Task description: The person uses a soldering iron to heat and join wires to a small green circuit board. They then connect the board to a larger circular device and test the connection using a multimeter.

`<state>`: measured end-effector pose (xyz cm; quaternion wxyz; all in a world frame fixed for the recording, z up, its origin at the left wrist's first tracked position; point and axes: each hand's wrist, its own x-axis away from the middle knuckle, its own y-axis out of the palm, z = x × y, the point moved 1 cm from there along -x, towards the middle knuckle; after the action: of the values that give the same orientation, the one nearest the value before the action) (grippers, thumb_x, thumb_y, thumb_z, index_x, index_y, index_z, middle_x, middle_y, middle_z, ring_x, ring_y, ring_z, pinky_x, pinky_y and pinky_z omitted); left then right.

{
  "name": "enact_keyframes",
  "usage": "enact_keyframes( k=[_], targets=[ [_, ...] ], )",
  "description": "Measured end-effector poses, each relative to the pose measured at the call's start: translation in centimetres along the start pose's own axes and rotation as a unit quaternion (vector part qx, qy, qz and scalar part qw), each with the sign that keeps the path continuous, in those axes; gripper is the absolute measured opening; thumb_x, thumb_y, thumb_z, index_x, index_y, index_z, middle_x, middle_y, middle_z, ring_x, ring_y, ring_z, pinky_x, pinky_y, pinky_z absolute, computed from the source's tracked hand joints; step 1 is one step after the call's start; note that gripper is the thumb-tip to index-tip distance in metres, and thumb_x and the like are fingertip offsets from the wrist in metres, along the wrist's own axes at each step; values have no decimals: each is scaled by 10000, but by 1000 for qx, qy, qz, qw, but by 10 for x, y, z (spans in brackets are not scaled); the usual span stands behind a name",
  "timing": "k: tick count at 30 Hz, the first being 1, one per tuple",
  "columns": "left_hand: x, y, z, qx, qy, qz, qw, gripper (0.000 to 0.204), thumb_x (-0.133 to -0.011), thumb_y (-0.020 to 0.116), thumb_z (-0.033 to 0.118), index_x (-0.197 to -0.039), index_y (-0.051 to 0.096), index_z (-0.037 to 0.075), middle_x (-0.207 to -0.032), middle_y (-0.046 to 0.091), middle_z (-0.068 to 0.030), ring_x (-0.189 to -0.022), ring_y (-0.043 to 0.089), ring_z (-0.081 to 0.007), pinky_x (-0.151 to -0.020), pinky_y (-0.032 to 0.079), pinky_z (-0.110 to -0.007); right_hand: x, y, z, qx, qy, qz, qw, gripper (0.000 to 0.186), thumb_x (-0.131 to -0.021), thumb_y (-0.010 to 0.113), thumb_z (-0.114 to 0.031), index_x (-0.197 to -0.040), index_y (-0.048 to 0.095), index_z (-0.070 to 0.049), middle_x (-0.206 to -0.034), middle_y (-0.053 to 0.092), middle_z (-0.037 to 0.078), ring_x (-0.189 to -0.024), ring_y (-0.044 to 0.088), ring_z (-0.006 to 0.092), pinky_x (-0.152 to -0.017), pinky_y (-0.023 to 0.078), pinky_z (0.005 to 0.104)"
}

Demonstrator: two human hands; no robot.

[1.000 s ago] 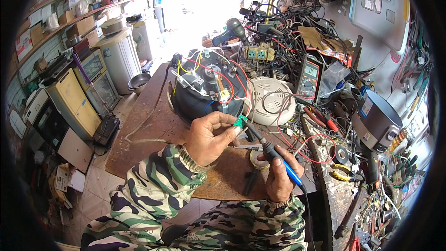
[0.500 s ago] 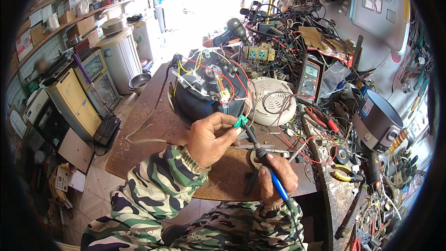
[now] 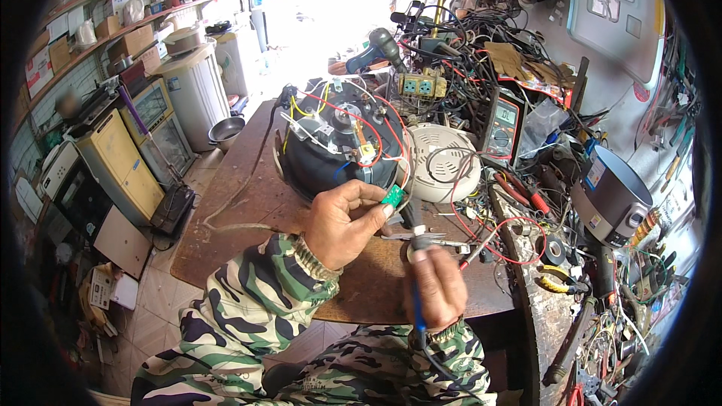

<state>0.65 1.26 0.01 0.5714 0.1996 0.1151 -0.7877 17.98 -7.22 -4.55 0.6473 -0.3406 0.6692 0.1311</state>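
A brown wooden workbench (image 3: pixel 248 210) stands in a crowded repair shop, its right side buried in tangled wires, hand tools and loose parts. The floor to the left is pale tile, with cartons and a yellow cabinet (image 3: pixel 120 169) along a wall of shelves (image 3: pixel 98 7) that carry small boxes and jars. Bright daylight pours in through an opening at the far end. On the right wall hangs a pale rectangular panel (image 3: pixel 613 11) with small square stickers on it.

An upturned dark round appliance (image 3: pixel 338 143) sits mid-bench, its base open to red, yellow and white wiring. Beside it lies a white round vented cover (image 3: pixel 444 162), and behind that a multimeter (image 3: pixel 502 124) with a grey screen. A grey cylindrical cooker (image 3: pixel 609 199) with a coloured label stands at the right edge.

The left hand (image 3: pixel 342 222) pinches a small green circuit board (image 3: pixel 392 195) between thumb and fingertips, just in front of the appliance. The right hand (image 3: pixel 436 286) is closed around a blue-handled soldering iron (image 3: pixel 414 256), whose tip appears to meet the board, though the contact is too small to be sure of.
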Motion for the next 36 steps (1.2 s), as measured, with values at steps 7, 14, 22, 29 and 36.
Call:
enact_keyframes(
  k=[7,14,22,29,36],
  targets=[
    [0,0,0,11,-3,-2,1000,168,-942,655,12,-1074,598,-75,-943,697,-122,-757,695,-171,-670,591,-295,11,-12,10,-33,100,36,994,348,-856,725,-62,-1187,661,27,-1013,701,224,-918,712,325,-823,564,381],
    [1,-2,0,20,-11,-1,1000,160,-948,648,17,-1075,604,-71,-959,703,-127,-759,702,-176,-667,591,-290,11,-10,13,-228,149,7,962,320,-914,670,-137,-1183,640,35,-954,721,219,-891,716,293,-805,556,367],
    [1,-1,4,24,-17,-3,1000,170,-942,642,-4,-1074,597,-102,-982,706,-152,-783,700,-172,-675,592,-286,5,-10,11,-248,151,-1,957,312,-897,680,-116,-1166,653,39,-965,722,219,-880,715,281,-802,552,361],
    [0,0,4,22,-12,-3,1000,175,-954,656,47,-1073,615,-74,-957,710,-139,-764,704,-182,-668,590,-296,7,-12,12,-197,122,-5,973,387,-768,768,16,-1146,688,7,-970,708,227,-869,726,331,-763,575,361],
    [0,-2,0,22,0,-5,1000,168,-958,649,44,-1073,615,-73,-965,712,-137,-766,705,-184,-672,592,-298,4,-12,10,-157,91,-22,983,408,-744,789,9,-1140,695,-2,-968,713,219,-867,728,327,-771,575,361]
  ],
)
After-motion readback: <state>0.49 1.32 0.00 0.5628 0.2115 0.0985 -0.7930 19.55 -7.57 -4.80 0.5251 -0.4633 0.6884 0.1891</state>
